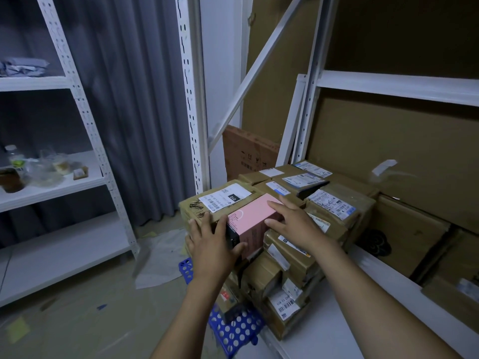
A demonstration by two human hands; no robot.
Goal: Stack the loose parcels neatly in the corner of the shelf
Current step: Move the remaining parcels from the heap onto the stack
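Shelf stack point(334, 203), pink box point(252, 216) in left hand point(212, 244), right hand point(298, 226) fingers point(276, 204) atop

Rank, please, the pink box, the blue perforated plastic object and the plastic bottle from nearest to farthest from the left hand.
1. pink box, gripped by the left hand, atop the parcel stack.
2. blue perforated plastic object, below, on the floor.
3. plastic bottle, far left, on the white shelf.
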